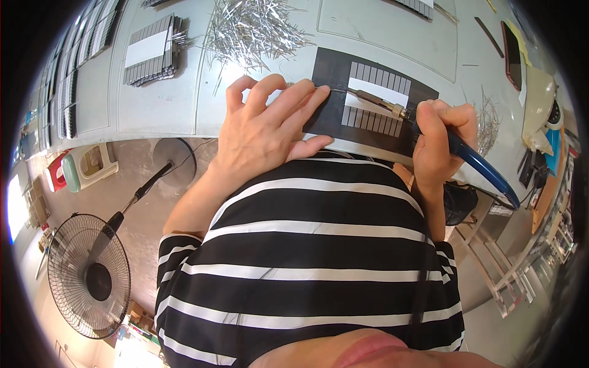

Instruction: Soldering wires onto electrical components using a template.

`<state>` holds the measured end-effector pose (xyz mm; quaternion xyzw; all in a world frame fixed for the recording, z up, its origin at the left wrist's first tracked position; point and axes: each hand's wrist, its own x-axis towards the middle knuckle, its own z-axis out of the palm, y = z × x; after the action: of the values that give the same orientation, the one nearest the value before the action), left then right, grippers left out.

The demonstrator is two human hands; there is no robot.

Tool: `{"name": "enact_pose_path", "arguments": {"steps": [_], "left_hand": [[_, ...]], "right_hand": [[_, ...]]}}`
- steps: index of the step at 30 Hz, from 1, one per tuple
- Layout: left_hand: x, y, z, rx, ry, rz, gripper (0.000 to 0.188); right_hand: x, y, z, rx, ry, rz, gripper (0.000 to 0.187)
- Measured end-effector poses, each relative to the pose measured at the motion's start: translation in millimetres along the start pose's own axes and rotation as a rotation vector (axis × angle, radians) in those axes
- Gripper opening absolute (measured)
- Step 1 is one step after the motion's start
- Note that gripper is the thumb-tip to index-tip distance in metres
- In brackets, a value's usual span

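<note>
In my right hand [445, 132] is a pen-shaped tool [383, 105] with a slim metal tip, a brass-coloured collar and a thick blue cord or hose. Its tip points left across a block of grey strips [379, 70] with a white band, lying on a dark mat [331, 67]. My left hand [267, 116] rests at the mat's left edge, fingers spread and thumb apart. Its index fingertip touches the mat beside a thin metal pin [338, 91] that runs toward the tool's tip. Whether those fingertips press the pin is too small to tell.
A heap of thin metal pins [251, 30] lies beyond my left hand, with a smaller pile [489, 126] at right. Stacked grey strips [150, 49] stand at left. A phone [512, 55] lies at far right. On the floor is a fan [89, 276].
</note>
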<state>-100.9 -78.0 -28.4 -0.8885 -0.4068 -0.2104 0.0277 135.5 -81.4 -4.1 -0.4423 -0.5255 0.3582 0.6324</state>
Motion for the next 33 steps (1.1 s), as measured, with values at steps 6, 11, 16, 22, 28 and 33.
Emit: {"name": "enact_pose_path", "arguments": {"steps": [6, 11, 16, 22, 28, 33], "left_hand": [[0.7, 0.7, -0.5, -0.015, -0.012, -0.017, 0.052], [0.4, 0.5, 0.2, -0.011, 0.000, -0.016, 0.053], [1.0, 1.1, -0.7, -0.017, -0.001, -0.019, 0.053], [0.3, 0.8, -0.1, -0.020, 0.000, -0.022, 0.054], [0.7, 0.7, -0.2, -0.031, 0.002, -0.019, 0.054], [1.3, 1.1, -0.7, -0.040, -0.001, -0.022, 0.054]], "right_hand": [[1.9, 2.7, 2.2, -0.025, -0.031, -0.048, 0.029], [2.3, 2.5, 1.7, -0.020, -0.035, -0.048, 0.028], [3.3, 1.7, 2.0, -0.035, -0.049, -0.052, 0.029], [3.5, 4.5, 4.1, -0.045, -0.061, -0.054, 0.029], [3.5, 5.7, 1.8, -0.085, -0.081, -0.084, 0.028], [3.1, 5.5, 2.6, -0.114, -0.088, -0.098, 0.028]]}}
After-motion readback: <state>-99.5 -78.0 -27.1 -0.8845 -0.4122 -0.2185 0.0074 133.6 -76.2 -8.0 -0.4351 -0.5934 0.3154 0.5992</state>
